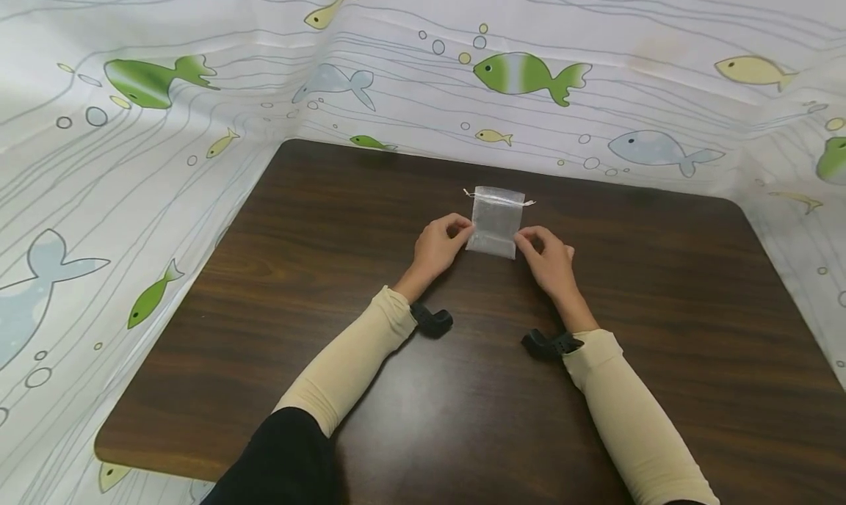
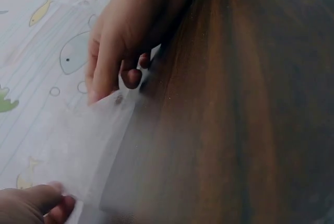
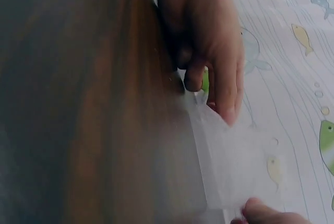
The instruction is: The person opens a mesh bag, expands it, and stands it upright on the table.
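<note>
A small white sheer drawstring pouch (image 1: 496, 220) is near the far side of the table, its cord ends sticking out left and right near the top. My left hand (image 1: 436, 246) pinches the pouch's left edge between thumb and finger. On the opposite side, the right hand (image 1: 550, 261) pinches the lower right edge. The see-through fabric of the pouch (image 2: 86, 145) stretches between both hands in the left wrist view. From the right wrist, the same pouch (image 3: 227, 161) appears pale and partly blurred, with fingertips at its edges.
The dark wood table (image 1: 317, 219) has rounded corners and reflects light near the front. A white fish-print sheet (image 1: 410, 20) rises behind it and at the sides. Black wrist mounts (image 1: 432, 321) sit over cream sleeves (image 1: 350, 358).
</note>
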`<state>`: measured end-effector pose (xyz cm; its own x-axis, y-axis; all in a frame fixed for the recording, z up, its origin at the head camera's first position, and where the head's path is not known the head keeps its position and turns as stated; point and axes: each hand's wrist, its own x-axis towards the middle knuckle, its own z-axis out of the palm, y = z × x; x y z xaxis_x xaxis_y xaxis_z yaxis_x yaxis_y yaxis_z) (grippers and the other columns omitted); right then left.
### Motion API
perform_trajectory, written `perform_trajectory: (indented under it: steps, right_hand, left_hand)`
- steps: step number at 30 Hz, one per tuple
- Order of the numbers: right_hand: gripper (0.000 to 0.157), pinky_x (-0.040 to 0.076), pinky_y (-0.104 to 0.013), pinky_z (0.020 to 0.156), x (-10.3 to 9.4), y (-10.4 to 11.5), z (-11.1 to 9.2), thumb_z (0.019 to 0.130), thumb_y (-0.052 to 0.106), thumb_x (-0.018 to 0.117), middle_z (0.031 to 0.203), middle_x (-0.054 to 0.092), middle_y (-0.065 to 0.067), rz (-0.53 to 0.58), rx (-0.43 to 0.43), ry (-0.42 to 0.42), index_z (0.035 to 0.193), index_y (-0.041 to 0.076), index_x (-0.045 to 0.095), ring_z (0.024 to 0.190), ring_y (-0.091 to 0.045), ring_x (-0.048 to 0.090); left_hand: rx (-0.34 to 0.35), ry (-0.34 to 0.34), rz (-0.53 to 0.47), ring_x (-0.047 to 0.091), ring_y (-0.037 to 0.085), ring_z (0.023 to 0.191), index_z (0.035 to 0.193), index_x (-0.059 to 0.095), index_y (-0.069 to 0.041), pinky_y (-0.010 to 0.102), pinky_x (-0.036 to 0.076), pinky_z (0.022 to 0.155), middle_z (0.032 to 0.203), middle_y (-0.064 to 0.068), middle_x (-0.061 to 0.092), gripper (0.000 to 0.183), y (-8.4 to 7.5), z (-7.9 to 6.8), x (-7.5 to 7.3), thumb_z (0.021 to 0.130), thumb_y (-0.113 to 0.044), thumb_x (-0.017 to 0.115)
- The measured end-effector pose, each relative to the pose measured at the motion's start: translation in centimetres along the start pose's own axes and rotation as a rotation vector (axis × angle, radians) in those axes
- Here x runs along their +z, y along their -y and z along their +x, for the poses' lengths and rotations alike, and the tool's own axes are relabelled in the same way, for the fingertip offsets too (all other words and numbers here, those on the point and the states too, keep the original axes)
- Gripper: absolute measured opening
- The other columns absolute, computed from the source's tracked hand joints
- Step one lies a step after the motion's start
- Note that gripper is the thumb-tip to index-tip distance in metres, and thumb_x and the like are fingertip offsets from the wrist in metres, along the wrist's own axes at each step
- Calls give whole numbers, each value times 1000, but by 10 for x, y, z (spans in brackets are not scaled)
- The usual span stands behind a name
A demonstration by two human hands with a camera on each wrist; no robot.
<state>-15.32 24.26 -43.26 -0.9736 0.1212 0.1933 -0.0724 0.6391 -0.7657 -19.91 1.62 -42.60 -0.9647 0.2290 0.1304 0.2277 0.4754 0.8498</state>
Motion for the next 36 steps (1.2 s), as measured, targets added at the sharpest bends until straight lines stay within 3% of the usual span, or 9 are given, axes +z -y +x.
perform_trajectory:
  steps: [4,7,12,18,29,36]
  right_hand:
    - [24,36,-26,86,-1,-3,0,103,24,68,105,70,-13,152,-20,-41,114,3,71,80,-7,51]
    - [21,38,-21,74,-2,-4,-1,102,15,69,107,67,-15,198,-57,-49,113,-2,70,80,-6,48]
    - [18,36,-21,76,-8,6,-6,101,6,67,107,65,-22,149,-109,-4,113,-8,69,83,-12,48]
    - [17,40,-19,81,-21,28,-16,101,4,66,108,63,-19,161,-131,71,113,-9,68,86,-11,53]
    - [16,42,-24,80,-25,22,-18,99,2,69,107,62,-15,194,-151,92,111,-7,67,84,-7,54]
    - [17,41,-24,83,-27,23,-19,97,2,71,105,61,-19,189,-158,100,112,-7,67,85,-6,53]
  left_hand:
    - [62,-19,-157,50,9,62,114,76,-11,22,41,60,109,7,76,19,3,0,-1,102,-25,69]
    - [99,-6,-220,56,12,63,113,75,-8,22,47,63,109,11,75,17,5,-1,-2,102,-19,69]
    - [125,40,-213,62,18,68,113,74,-6,23,49,64,105,13,73,16,9,-4,-4,101,-15,69]
    - [127,78,-204,62,19,69,112,74,-7,24,49,58,94,13,70,15,13,-9,-10,101,-16,69]
    - [149,154,-183,63,20,83,116,74,-8,24,53,67,108,9,71,18,15,-14,-18,101,-17,69]
    - [144,187,-194,62,20,85,122,72,-9,25,53,69,114,9,69,23,14,-18,-23,102,-19,68]
